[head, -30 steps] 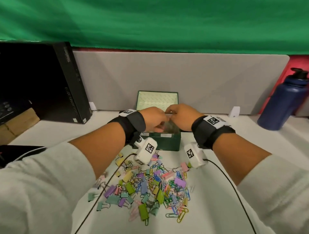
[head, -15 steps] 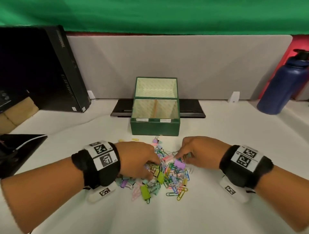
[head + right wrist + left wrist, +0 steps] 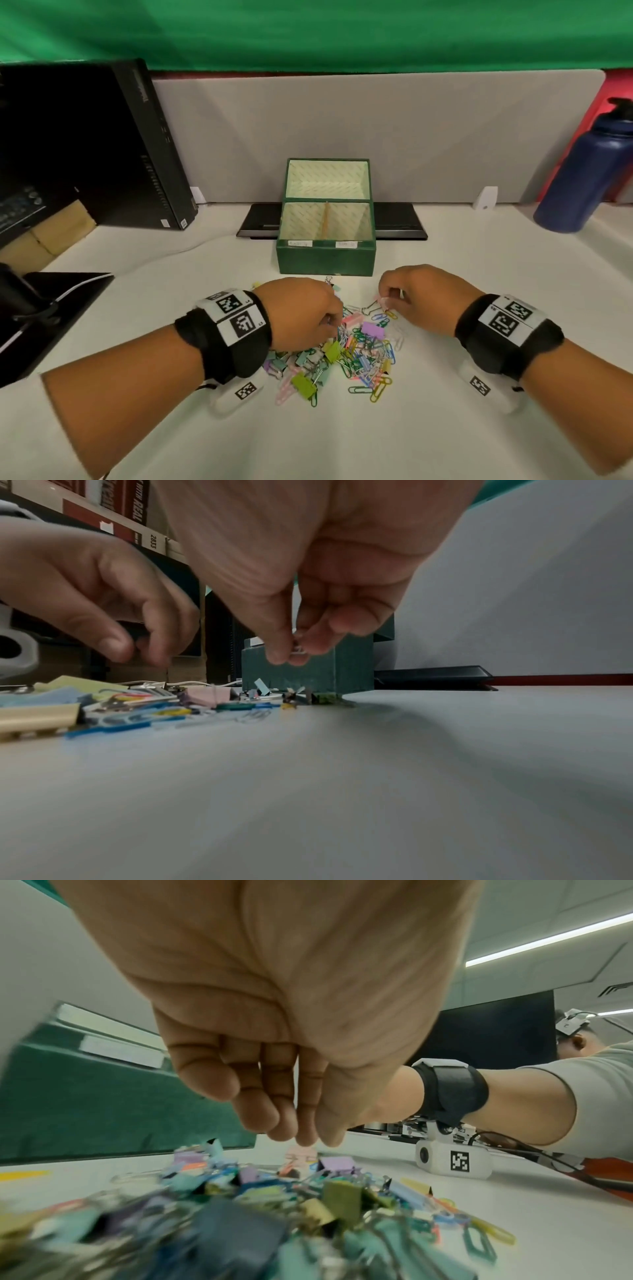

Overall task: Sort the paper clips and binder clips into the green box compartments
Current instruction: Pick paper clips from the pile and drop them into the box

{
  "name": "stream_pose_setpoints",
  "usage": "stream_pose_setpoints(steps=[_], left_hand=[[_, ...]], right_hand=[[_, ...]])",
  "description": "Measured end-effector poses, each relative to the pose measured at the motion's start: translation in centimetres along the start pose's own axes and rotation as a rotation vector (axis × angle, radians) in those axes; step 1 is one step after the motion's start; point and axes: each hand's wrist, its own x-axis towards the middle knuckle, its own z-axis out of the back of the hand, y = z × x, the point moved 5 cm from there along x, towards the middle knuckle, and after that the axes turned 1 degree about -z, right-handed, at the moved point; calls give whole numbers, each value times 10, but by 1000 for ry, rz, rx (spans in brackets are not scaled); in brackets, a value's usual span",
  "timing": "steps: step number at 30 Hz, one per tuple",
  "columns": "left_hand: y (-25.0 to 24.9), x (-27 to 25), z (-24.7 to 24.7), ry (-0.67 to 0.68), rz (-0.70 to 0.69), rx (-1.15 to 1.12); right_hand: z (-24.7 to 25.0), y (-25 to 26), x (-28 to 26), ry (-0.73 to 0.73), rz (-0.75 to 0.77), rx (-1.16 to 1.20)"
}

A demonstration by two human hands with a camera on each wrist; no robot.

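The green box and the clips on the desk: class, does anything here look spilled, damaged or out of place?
Nothing looks damaged. The clips lie in one mixed, unsorted heap on the desk before the green box, whose visible compartment walls show no clips.

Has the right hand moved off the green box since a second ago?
Yes. The right hand has come back toward the person, from above the green box down to the clip pile in front of it.

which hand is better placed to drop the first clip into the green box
Right, probably. The right hand already pinches a small clip off the table, just short of the green box. The left hand reaches into the pile, no grip visible.
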Motion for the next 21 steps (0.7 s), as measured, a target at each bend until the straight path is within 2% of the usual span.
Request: stream_pose_setpoints(steps=[4, 9, 16, 21], left_hand=[[-27, 25, 8, -6, -33, 13], [-36, 51, -1, 147, 37, 199], [-21, 54, -8, 170, 78, -45], [-19, 53, -13, 185, 65, -29]], right_hand=[[1, -2, 1, -16, -49, -37], [-9, -3, 0, 134, -66, -11], [-11, 7, -10, 216, 1, -11], [-11, 8, -9, 216, 11, -18]])
